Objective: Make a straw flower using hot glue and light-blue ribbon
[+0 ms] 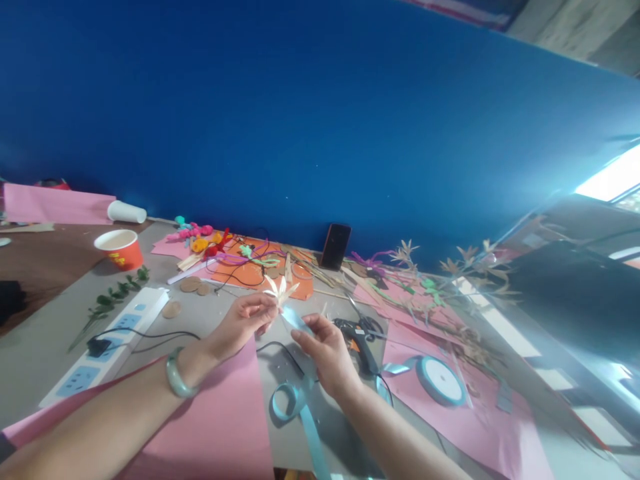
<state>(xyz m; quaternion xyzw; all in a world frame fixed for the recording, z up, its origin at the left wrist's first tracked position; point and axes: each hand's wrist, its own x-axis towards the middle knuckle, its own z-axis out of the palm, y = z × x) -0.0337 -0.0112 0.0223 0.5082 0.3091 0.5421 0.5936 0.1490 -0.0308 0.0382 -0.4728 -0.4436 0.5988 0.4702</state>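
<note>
My left hand point(256, 316), with a pale green bangle point(176, 375) on its wrist, pinches the base of a cream-coloured artificial flower point(280, 291). Its petals spread upward above my fingers. Close by on the right, my right hand point(323, 347) grips a light blue ribbon point(295, 319) between thumb and fingers. The ribbon's upper end reaches the flower's base. Below, a loose length of ribbon point(313, 433) curls and hangs toward the table's front edge. A black glue gun point(365, 353) lies just right of my right hand, near the ribbon spool point(441, 381).
A white power strip point(107, 347) with a plug, a leafy green sprig point(113, 298) and a red paper cup point(120, 251) stand left. A phone point(336, 247) leans against the blue wall point(320, 120). Pink paper point(215, 420) lies in front; colourful craft pieces spread along the back.
</note>
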